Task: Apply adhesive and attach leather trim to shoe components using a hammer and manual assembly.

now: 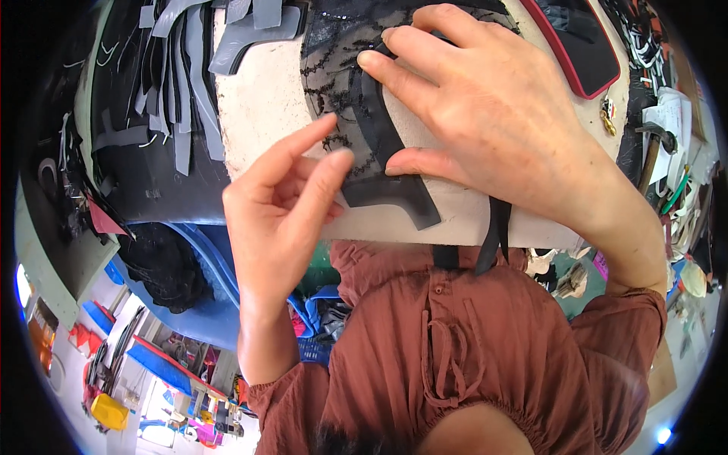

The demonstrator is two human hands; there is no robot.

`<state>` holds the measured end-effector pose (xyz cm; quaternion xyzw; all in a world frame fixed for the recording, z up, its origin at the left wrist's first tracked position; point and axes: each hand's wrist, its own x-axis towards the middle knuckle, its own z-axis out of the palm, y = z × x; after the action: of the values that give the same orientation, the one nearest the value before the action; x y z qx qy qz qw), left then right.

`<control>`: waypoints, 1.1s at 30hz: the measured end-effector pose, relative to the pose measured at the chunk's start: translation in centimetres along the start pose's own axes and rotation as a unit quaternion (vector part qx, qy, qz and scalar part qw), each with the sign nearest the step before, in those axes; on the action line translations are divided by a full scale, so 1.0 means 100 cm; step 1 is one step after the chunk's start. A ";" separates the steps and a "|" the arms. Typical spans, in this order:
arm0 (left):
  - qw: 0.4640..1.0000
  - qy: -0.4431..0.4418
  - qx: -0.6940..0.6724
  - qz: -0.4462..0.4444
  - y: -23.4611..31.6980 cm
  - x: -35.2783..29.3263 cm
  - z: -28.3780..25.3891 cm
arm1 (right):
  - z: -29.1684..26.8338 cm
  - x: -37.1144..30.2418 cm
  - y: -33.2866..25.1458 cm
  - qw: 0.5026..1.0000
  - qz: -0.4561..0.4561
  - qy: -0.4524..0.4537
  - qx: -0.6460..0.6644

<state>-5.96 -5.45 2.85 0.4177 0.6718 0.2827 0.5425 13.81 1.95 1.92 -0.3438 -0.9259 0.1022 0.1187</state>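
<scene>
We lay our right hand (pixel 485 110) over a black lace piece (pixel 327 72), its fingers spread wide and the thumb well apart from them. The thumb tip meets or hovers over a plain black strip (pixel 373 117); we cannot tell which. Our left hand (pixel 273 208) leaves a narrow gap between thumb and index finger, nothing visible in it, the other fingers curled behind; both tips are near the lace's left edge. Below the right thumb we see a black end piece (pixel 394 200). Left of our left fingertips is bare pale board (pixel 258 106); right of our right knuckles, a red-edged phone (pixel 580 45).
</scene>
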 end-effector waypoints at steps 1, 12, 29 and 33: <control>1.000 -0.010 -0.004 -0.003 -0.002 -0.006 0.000 | -0.003 0.001 0.002 1.000 -0.003 0.000 0.003; 0.999 -0.004 -0.054 -0.006 -0.010 -0.019 0.004 | -0.007 -0.001 0.001 0.990 -0.064 -0.095 -0.079; 0.996 0.069 0.000 0.060 -0.026 -0.022 0.018 | -0.019 0.003 -0.007 0.988 -0.041 -0.134 -0.070; 0.994 0.078 0.021 0.072 -0.028 -0.023 0.018 | -0.019 0.003 -0.008 0.989 -0.037 -0.129 -0.058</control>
<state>-4.80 -8.95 1.20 0.4533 0.6862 0.3387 0.4571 13.64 1.72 3.99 -0.2991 -0.9500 0.0875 -0.0180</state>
